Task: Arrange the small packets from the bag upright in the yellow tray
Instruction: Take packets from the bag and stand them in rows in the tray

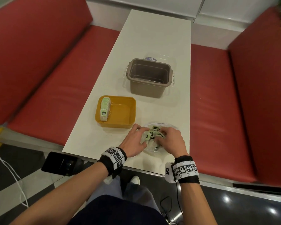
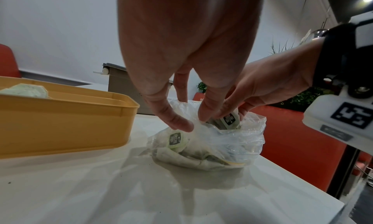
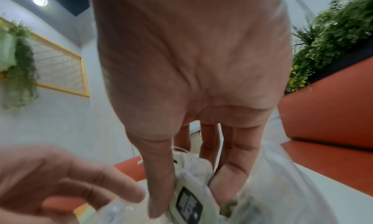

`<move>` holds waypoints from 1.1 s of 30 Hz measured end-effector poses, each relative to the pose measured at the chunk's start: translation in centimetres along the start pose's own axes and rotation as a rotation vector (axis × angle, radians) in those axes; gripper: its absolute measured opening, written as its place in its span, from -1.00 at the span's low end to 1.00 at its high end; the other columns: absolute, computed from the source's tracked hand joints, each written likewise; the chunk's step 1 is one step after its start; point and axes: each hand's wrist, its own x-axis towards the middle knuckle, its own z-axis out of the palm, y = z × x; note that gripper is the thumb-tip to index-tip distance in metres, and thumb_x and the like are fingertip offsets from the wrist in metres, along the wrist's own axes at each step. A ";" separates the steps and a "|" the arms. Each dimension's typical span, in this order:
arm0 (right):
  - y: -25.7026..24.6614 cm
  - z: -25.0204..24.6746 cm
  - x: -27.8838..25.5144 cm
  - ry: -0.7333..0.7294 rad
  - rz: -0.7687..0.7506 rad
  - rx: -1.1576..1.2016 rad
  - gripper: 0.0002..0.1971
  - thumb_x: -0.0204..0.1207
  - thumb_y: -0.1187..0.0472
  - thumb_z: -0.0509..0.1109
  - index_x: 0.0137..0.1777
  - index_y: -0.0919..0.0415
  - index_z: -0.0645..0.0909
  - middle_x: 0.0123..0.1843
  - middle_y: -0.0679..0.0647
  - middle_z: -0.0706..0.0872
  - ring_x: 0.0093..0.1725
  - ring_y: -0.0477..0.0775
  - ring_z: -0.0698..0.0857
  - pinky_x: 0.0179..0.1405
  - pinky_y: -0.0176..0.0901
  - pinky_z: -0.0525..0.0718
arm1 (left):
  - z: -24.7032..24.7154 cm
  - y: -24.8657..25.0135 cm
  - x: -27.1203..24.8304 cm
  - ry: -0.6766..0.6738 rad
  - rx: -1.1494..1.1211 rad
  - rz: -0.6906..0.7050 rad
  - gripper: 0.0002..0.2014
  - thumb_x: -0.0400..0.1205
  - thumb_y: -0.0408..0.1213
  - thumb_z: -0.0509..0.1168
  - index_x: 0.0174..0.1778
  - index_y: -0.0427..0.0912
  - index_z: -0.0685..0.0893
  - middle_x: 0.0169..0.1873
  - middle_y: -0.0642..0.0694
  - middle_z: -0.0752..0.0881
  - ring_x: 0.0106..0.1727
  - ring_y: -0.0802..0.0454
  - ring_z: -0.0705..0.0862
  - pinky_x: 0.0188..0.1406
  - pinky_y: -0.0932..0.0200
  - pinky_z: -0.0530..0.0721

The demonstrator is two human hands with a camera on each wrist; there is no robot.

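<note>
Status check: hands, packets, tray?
Left hand holds bag open. Right hand pinching a packet inside. Yellow tray: one upright row. Nothing blocking.

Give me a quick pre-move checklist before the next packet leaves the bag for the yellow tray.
1. Left hand holds the bag open: ok.
2. Right hand pinches one packet only: cannot tell.
3. Yellow tray has free floor beside the row: ok.
4. Row already placed stands upright: ok.
5. Path from bag to tray unobstructed: ok.
6. Packet strings untangled: cannot tell.
</note>
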 end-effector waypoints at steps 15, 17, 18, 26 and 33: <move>-3.2 -6.0 -2.6 -0.002 -0.116 0.624 -0.73 0.56 0.03 0.74 0.17 0.01 0.79 -0.09 -0.02 0.95 -0.10 0.02 0.92 0.01 0.00 0.87 | -4.0 2.9 -0.4 0.119 -0.486 0.075 -0.53 0.81 0.19 0.30 0.59 0.08 0.58 0.49 0.11 0.64 0.44 0.23 0.68 0.50 -0.07 0.72; -4.8 -6.4 -2.9 -0.082 -0.167 0.735 -0.72 0.59 0.08 0.73 0.22 0.07 0.79 -0.03 0.09 0.95 -0.01 0.18 0.93 0.10 0.20 0.90 | -5.1 3.7 -0.5 0.062 -0.696 0.064 -0.53 0.81 0.23 0.27 0.59 0.13 0.58 0.45 0.03 0.71 0.45 0.13 0.73 0.51 -0.14 0.72; -5.6 -6.5 -3.0 -0.107 -0.195 0.769 -0.72 0.59 0.10 0.72 0.22 0.10 0.80 -0.01 0.12 0.94 0.02 0.22 0.93 0.12 0.22 0.89 | -5.6 4.0 -0.6 0.022 -0.786 0.054 -0.54 0.82 0.24 0.24 0.59 0.16 0.58 0.43 -0.04 0.74 0.46 0.04 0.74 0.53 -0.20 0.70; -9.5 -2.9 -1.7 0.046 -0.185 0.571 -0.79 0.56 -0.06 0.71 0.10 -0.11 0.80 -0.30 -0.26 0.73 -0.32 -0.10 0.71 -0.18 0.12 0.82 | -6.9 3.1 -1.6 -0.099 -1.135 0.012 -0.45 0.81 0.06 0.32 0.73 0.01 0.48 0.58 -0.14 0.67 0.63 -0.11 0.64 0.63 -0.28 0.62; -13.1 -1.3 -1.4 -0.025 -0.108 0.762 -0.58 0.77 -0.33 0.38 0.17 0.03 0.75 -0.05 0.06 0.92 -0.10 0.09 0.93 0.02 0.30 0.92 | -9.3 -0.5 -1.8 -0.049 -1.027 0.039 -0.50 0.85 -0.32 0.34 0.73 -0.08 0.44 0.50 -0.18 0.74 0.55 -0.18 0.71 0.55 -0.23 0.69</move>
